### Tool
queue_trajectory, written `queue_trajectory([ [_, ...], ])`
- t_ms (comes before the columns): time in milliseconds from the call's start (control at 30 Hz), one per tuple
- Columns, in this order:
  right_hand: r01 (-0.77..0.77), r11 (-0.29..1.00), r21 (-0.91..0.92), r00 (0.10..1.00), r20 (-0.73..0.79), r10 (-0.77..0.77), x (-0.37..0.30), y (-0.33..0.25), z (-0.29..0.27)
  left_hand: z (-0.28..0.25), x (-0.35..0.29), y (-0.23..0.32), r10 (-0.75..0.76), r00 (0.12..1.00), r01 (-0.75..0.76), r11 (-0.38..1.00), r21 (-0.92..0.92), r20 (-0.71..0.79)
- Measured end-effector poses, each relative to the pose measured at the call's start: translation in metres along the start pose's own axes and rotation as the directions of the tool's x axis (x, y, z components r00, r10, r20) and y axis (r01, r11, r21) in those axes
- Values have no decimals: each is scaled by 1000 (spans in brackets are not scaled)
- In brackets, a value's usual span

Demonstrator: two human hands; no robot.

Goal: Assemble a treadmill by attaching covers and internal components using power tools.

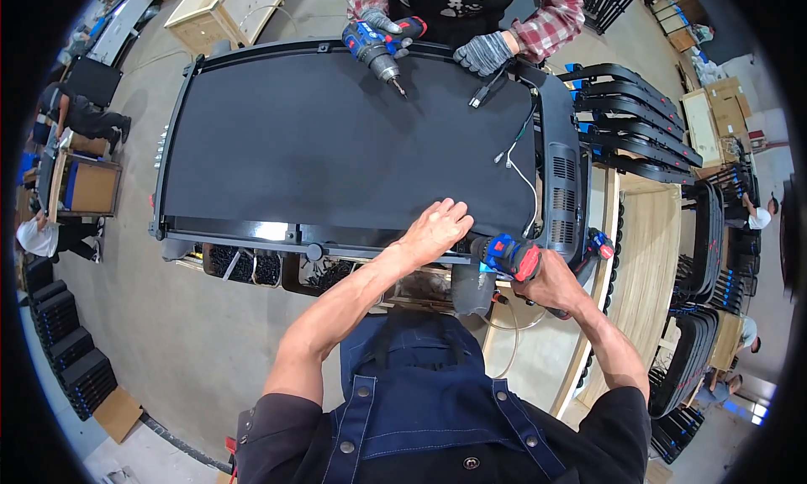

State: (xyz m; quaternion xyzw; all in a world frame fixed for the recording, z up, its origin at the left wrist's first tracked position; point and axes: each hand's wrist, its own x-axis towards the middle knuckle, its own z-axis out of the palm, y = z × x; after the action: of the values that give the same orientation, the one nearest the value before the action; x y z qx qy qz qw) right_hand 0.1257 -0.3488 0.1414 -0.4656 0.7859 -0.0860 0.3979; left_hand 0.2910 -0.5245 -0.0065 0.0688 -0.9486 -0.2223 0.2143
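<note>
Treadmill deck, frame centre: heavy, stiff; left hand lay open on its near edge. Right hand gripped drill by handle.

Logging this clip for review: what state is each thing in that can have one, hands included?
Left hand: open, flat on the belt's near edge.
Right hand: shut on the blue and red power drill.
Treadmill belt: lying flat, uncovered.
Loose cables: unplugged, trailing over the belt.
Co-worker's gloved hand: gripping a second drill, bit angled down toward the belt.
</note>
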Motion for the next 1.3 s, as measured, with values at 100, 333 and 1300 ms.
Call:
queue_trajectory([
  [100,62,991,-122,998,-9,-64,4,-12,-2,-1,0,-2,20,998,-20,1000,9,52],
  [333,214,912,-350,975,140,-175,9,-45,-13,0,-1,-6,10,999,-8,999,-38,52],
  [1300,-35,939,-341,986,139,87,18,-63,-28,-33,-94,38,-125,957,95,988,-123,-263],
])
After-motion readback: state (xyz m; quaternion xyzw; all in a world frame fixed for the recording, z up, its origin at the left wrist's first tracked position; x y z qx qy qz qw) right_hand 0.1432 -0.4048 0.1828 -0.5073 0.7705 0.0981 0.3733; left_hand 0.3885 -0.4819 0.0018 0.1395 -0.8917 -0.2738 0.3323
